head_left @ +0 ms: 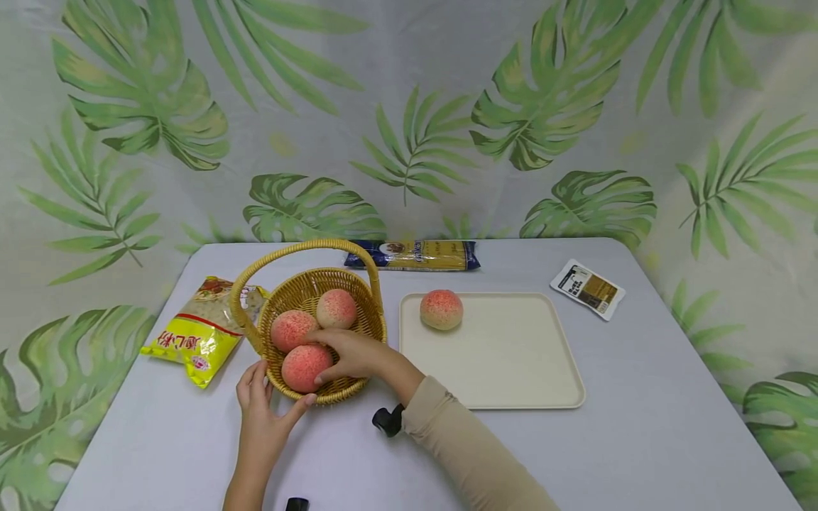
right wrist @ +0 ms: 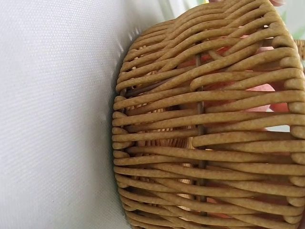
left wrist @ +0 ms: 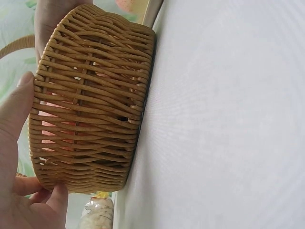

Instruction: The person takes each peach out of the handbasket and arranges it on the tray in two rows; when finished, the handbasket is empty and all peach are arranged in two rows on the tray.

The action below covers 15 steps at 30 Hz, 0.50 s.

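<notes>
A wicker basket point(head_left: 377, 333) with a tall arched handle stands on the table. Inside are three pink-speckled peaches: a front peach point(head_left: 305, 369), a left peach point(head_left: 292, 329) and a back peach point(head_left: 336, 309). My left hand point(head_left: 265, 419) grips the basket's front left rim; in the left wrist view its thumb point(left wrist: 24, 88) lies at the rim and the fingers bend against the side. Reaching in from the right, my right hand point(head_left: 353, 355) holds the front peach between thumb and fingers. Woven cane fills most of the right wrist view, with that hand hidden.
Right of the basket lies a cream tray point(head_left: 498, 355) bearing another peach point(head_left: 441, 309). A yellow food bag point(head_left: 201, 330) is at the left, a blue-and-gold pasta pack point(head_left: 415, 255) behind, and a small white pouch point(head_left: 588, 289) at the far right.
</notes>
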{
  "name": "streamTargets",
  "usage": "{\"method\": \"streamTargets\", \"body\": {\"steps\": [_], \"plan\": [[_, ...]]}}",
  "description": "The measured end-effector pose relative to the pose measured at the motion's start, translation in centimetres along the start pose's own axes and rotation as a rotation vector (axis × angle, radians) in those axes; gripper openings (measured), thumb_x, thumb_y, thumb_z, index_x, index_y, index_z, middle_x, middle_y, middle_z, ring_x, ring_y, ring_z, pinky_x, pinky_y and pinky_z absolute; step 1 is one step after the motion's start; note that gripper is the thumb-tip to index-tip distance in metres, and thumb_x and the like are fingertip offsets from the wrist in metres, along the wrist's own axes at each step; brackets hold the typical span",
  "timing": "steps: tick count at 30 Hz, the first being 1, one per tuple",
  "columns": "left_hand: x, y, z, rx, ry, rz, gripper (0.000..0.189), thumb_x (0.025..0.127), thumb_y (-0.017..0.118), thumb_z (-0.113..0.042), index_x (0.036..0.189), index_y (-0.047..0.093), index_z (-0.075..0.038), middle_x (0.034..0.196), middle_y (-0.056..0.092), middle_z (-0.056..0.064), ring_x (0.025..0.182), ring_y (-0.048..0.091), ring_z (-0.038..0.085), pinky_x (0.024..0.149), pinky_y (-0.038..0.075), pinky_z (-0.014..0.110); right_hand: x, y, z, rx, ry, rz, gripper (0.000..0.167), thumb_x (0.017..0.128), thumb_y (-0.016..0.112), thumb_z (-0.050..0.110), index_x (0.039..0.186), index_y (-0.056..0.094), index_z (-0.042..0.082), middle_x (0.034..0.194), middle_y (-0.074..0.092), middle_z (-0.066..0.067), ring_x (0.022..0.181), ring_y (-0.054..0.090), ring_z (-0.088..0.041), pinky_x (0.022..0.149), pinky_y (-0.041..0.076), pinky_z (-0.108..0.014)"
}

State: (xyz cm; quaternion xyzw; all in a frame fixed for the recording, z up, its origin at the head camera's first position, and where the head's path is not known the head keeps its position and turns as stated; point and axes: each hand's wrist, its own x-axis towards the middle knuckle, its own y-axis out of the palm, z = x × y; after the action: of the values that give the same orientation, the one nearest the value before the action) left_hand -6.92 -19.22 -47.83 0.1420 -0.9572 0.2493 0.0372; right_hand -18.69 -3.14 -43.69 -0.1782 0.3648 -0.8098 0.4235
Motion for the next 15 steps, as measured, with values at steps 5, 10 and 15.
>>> {"method": "streamTargets", "body": {"steps": [5,10,15], "plan": [[-0.02,-0.03,-0.10,-0.003,0.001,0.003,0.097,0.068,0.079,-0.023,0.138,0.019,0.005,0.134,0.012,0.016,0.125,0.023,0.027,0.103,0.029,0.035,0.30,0.16,-0.12,0.033,-0.001,0.010,0.061,0.077,0.072,0.028,0.131,0.045,0.017,0.131,0.044,0.003,0.119,0.039,-0.008,0.099,0.036,-0.022],[-0.05,-0.03,-0.21,-0.003,0.000,-0.003,0.097,0.068,0.079,-0.021,0.138,0.018,0.005,0.134,0.013,0.017,0.124,0.023,0.027,0.103,0.030,0.034,0.46,0.29,-0.20,0.021,-0.022,0.027,0.062,0.077,0.072,0.026,0.133,0.044,0.018,0.132,0.044,0.003,0.118,0.040,-0.008,0.099,0.035,-0.020],[-0.05,0.02,-0.16,-0.012,0.002,-0.005,0.096,0.068,0.079,-0.019,0.138,0.019,0.006,0.134,0.013,0.017,0.124,0.024,0.027,0.103,0.028,0.024,0.51,0.40,-0.20,-0.003,-0.024,0.023,0.065,0.076,0.073,0.026,0.133,0.044,0.017,0.132,0.043,0.003,0.119,0.039,-0.009,0.100,0.034,-0.022]]}}
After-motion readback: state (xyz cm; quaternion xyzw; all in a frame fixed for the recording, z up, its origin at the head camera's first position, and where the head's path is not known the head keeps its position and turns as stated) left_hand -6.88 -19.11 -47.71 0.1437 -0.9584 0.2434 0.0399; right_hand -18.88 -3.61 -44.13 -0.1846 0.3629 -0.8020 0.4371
